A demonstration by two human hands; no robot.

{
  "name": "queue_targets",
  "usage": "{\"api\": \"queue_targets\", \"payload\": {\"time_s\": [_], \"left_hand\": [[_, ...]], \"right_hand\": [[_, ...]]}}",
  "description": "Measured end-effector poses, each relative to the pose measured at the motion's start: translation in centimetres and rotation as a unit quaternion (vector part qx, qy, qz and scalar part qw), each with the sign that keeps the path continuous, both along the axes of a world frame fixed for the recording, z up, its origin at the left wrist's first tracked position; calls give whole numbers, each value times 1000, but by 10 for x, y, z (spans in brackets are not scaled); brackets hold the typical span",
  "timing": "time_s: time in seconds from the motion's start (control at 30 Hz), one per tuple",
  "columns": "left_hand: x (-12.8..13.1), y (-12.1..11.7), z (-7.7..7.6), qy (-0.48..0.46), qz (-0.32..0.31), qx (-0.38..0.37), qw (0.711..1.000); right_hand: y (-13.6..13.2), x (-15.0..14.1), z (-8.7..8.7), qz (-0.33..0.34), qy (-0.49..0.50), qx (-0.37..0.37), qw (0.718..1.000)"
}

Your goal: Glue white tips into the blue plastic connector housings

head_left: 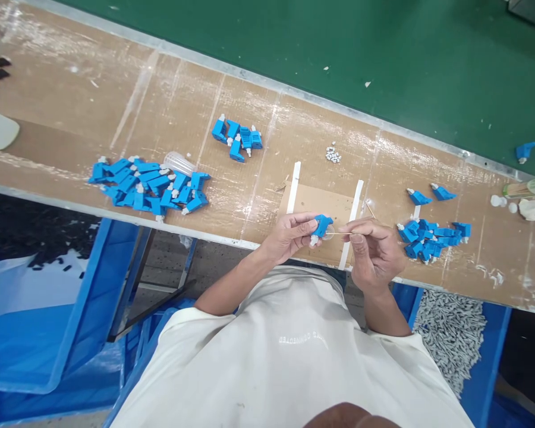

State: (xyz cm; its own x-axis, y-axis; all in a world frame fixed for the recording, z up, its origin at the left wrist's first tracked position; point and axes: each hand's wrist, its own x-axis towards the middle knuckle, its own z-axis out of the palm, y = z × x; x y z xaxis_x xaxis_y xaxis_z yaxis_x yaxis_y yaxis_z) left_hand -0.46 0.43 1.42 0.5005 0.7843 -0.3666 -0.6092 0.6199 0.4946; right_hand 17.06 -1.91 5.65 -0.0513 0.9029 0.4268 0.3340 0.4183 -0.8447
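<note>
My left hand (289, 235) is closed round a small blue plastic part (321, 226) with a white tip, held over the near edge of the brown workbench (116, 101). My right hand (373, 248) pinches a thin stick (336, 233) whose end touches the blue part. Both hands hover above a cardboard patch (323, 205) framed by two white strips. A pile of blue parts (432, 238) lies just right of my right hand. A bigger heap of blue parts (149, 184) lies to the left.
A small cluster of blue parts (238, 138) and tiny white pieces (333, 155) lie farther back. Two single blue parts (430, 195) sit at the right, beside white scraps and a tube (528, 188). Blue bins (57, 309) stand under the bench; the right one (455, 333) holds grey pieces. Green floor (339, 41) lies beyond.
</note>
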Motion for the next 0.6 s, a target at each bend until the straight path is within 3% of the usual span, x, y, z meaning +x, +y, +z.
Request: {"api": "queue_targets", "payload": {"time_s": [0.43,0.6], "left_hand": [[1,-1,1,-5,-2,-15,1000],[2,0,3,-5,-4,-20,1000]], "right_hand": [[0,-1,-5,24,-41,19,999],[2,-2,-2,27,-86,59,994]]}}
